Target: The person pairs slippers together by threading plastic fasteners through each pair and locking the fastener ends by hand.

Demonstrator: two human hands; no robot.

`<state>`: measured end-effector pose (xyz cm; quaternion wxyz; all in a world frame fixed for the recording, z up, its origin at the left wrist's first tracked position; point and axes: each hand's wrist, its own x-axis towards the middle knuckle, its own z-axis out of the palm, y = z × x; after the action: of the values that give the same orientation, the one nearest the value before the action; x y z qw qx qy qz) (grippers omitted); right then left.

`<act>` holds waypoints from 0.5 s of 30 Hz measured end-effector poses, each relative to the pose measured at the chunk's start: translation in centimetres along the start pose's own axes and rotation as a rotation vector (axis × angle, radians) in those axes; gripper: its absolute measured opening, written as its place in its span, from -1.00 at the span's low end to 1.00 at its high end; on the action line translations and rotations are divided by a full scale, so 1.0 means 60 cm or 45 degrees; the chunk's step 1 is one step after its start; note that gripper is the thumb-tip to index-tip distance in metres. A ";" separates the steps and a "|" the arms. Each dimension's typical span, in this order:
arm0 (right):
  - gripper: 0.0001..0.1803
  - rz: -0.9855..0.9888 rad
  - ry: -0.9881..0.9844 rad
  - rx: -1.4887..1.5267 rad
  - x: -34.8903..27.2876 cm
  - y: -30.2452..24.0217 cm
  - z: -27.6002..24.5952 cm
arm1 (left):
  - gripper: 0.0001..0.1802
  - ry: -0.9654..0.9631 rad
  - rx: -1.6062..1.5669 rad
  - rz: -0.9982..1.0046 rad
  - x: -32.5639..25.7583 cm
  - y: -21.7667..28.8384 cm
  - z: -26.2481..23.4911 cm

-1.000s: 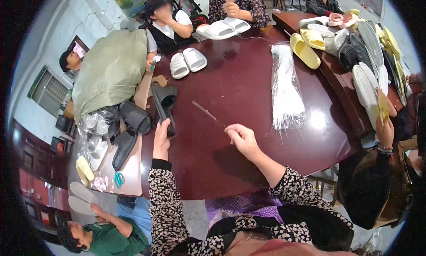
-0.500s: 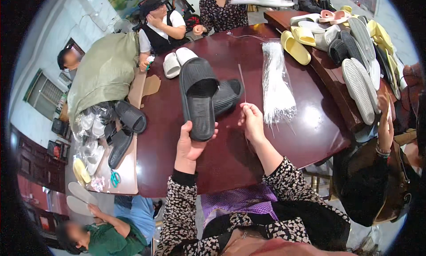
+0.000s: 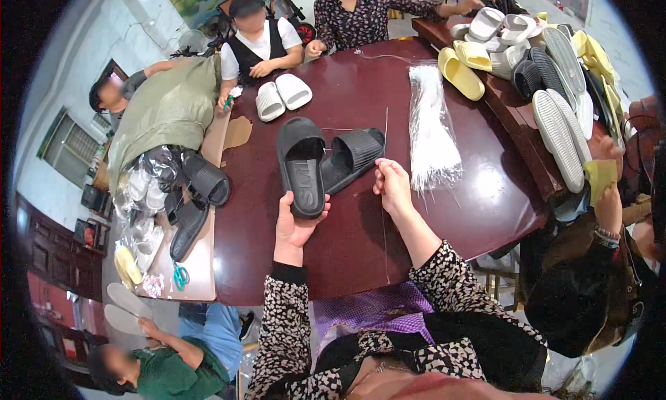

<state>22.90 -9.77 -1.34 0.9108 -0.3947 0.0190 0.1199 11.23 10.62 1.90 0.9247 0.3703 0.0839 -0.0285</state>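
Observation:
A black slide slipper [image 3: 309, 188] is gripped at its heel by my left hand [image 3: 294, 228], thumb on the footbed and fingers beneath, its toe pointing away from me. Its mate, another black slide slipper [image 3: 361, 149], lies on the table just to the right, partly hidden behind it. My right hand [image 3: 394, 186] is closed in a pinch on a thin pale plastic strand [image 3: 386, 129], which runs up past the second slipper and down toward the table's near edge. To the right of that hand is a bundle of white plastic strands [image 3: 433, 126] in a clear bag.
White slippers [image 3: 284, 95] sit at the table's far left. Slippers in several colours, including a yellow one [image 3: 460, 75], are piled at right. A green sack [image 3: 170, 109], black slippers and teal scissors [image 3: 181, 277] are at left. Several co-workers surround the dark red table [image 3: 333, 261].
My left hand has tilted the held slipper and lowered its toe toward me. The far co-worker's hand has moved to the pile at right, where white slippers now lie on top.

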 end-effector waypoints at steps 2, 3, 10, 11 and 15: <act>-0.89 0.025 -0.011 -0.027 -0.001 0.002 -0.002 | -0.25 0.033 0.022 -0.006 0.005 0.002 -0.014; -0.89 0.035 -0.018 -0.040 0.000 0.001 0.001 | -0.26 0.062 0.049 -0.008 0.008 0.006 -0.018; -0.87 0.114 -0.085 -0.187 0.000 0.001 0.002 | -0.25 0.085 0.001 0.003 0.034 0.016 -0.041; -0.87 0.110 -0.103 -0.218 0.000 0.003 0.002 | -0.24 0.045 -0.035 0.009 0.039 0.021 -0.039; -0.88 0.120 -0.087 -0.213 0.009 0.003 0.005 | -0.29 0.043 0.015 -0.005 0.065 0.052 -0.038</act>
<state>23.37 -9.33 -1.37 0.8681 -0.4637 -0.0037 0.1773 15.13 14.48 1.70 0.9209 0.3760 0.1000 -0.0244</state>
